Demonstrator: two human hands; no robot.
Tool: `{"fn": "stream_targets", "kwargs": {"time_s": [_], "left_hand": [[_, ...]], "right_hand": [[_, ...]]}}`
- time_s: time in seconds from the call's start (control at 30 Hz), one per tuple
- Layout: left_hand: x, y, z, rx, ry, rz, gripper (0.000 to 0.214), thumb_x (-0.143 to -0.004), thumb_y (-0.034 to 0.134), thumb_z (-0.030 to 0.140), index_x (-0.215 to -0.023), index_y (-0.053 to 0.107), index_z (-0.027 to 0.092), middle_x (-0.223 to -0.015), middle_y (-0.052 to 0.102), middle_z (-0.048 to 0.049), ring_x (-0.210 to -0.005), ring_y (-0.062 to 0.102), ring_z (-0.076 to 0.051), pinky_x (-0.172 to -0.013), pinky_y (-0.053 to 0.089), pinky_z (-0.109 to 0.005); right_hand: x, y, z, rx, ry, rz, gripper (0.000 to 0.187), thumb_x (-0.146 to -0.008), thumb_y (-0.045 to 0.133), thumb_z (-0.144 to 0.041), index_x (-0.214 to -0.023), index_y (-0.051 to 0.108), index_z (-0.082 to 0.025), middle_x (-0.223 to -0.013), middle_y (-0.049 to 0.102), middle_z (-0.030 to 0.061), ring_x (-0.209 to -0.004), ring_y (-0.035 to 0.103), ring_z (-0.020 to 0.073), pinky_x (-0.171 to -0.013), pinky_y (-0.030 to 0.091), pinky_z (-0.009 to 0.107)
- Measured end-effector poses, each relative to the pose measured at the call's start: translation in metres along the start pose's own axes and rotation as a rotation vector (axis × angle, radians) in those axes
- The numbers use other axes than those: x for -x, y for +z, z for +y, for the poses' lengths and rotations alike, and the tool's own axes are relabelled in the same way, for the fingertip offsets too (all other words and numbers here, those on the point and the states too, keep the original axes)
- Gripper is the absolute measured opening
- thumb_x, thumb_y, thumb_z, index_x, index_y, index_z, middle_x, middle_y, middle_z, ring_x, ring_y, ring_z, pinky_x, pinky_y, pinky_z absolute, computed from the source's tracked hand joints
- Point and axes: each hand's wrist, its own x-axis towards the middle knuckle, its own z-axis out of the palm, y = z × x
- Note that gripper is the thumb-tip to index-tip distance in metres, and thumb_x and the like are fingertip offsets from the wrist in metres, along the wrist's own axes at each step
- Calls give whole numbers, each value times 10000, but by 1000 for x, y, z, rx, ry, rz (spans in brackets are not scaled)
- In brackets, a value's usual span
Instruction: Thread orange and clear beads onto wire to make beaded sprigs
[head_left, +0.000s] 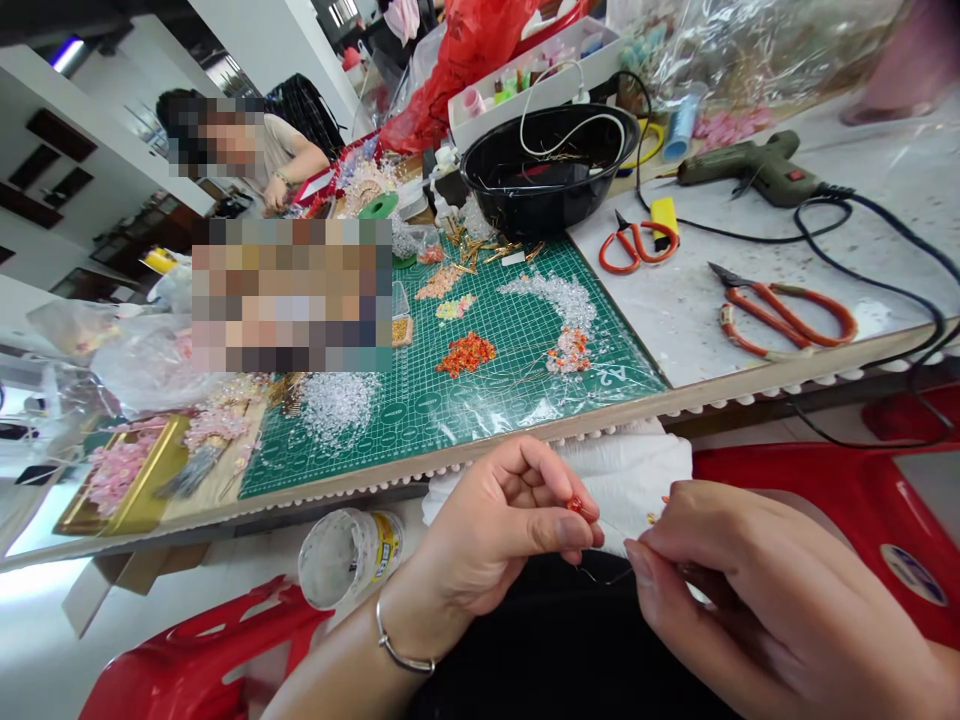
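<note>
My left hand (517, 520) is closed, pinching a small red bead (576, 505) between thumb and fingertips. A thin wire (600, 578) runs loosely from there toward my right hand (742, 590), whose thumb and forefinger are pressed together on it. Tiny orange and yellow bits show beside the right fingers; I cannot tell how they are attached. Both hands are above my lap, in front of the table edge. Beyond them on the green cutting mat (390, 430) lie an orange bead pile (466, 354), a pink-and-orange one (568, 352) and transparent beads (562, 300).
Orange-handled scissors (795, 315), smaller red-handled snips (637, 245) and a corded glue gun (757, 170) lie at right. A black basin (551, 175) stands behind the mat. Below the table are a white bucket (330, 560) and red stools (202, 650). Another person (281, 150) sits across.
</note>
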Motion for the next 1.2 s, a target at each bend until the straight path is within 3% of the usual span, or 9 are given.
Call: {"fn": "stream_targets", "kwargs": {"time_s": [0.4, 0.5, 0.6, 0.77, 0.87, 1.0, 1.13, 1.2], "left_hand": [[6, 0, 1, -185, 33, 31, 351, -627, 934, 185, -768, 614, 148, -764, 708, -10, -654, 655, -89, -594, 528, -167], [12, 1, 7, -489, 124, 70, 231, -717, 884, 229, -823, 689, 166, -850, 749, -33, -726, 674, -107, -671, 536, -191], [18, 3, 16, -911, 290, 33, 73, -877, 745, 270, -902, 755, 203, -951, 790, -60, -847, 724, -162, -769, 552, -256], [24, 2, 25, -1367, 613, 16, 171, -942, 625, 172, -1002, 774, 231, -1144, 779, -77, -1055, 725, -207, -983, 502, -317], [24, -2, 28, -1426, 672, 6, 182, -909, 649, 133, -982, 784, 232, -1144, 776, -90, -1062, 721, -224, -1004, 491, -321], [21, -8, 30, -1463, 748, -35, 225, -905, 620, 88, -1017, 771, 214, -1105, 779, -95, -1015, 725, -214, -977, 506, -310], [18, -15, 33, -1459, 722, -98, 199, -930, 606, 117, -1027, 755, 208, -1105, 776, -88, -981, 726, -191, -930, 517, -283], [13, -26, 44, -1495, 706, -141, 194, -949, 606, 160, -1064, 747, 225, -1144, 767, -73, -1016, 718, -183, -933, 515, -277]], "right_hand": [[5, 4, 3, -37, 40, -71, 132, -905, 521, -92, -897, 515, -223, -585, 586, -47, -463, 519, 90, -459, 426, 187], [7, 8, 6, -170, 172, -99, 126, -952, 517, -135, -878, 520, -237, -616, 613, -55, -478, 558, 87, -453, 465, 162], [7, 11, 8, -308, 298, -130, 154, -972, 518, -186, -830, 546, -239, -625, 629, -54, -486, 586, 86, -454, 504, 144], [1, 15, 13, -420, 452, -167, 144, -974, 551, -355, -911, 641, -263, -770, 731, -24, -652, 723, 118, -590, 597, 153], [-4, 19, 15, -476, 492, -198, 123, -944, 593, -376, -925, 662, -275, -752, 739, -20, -718, 759, 152, -617, 616, 173], [-8, 26, 17, -505, 457, -163, 107, -923, 578, -250, -862, 658, -285, -743, 723, -47, -704, 748, 125, -631, 604, 146], [-7, 34, 21, -463, 415, -184, 130, -949, 551, -233, -852, 627, -272, -758, 713, -42, -647, 709, 110, -599, 590, 145], [-3, 37, 24, -419, 407, -211, 162, -969, 545, -262, -816, 598, -260, -719, 684, -36, -602, 674, 115, -555, 572, 156]]}}
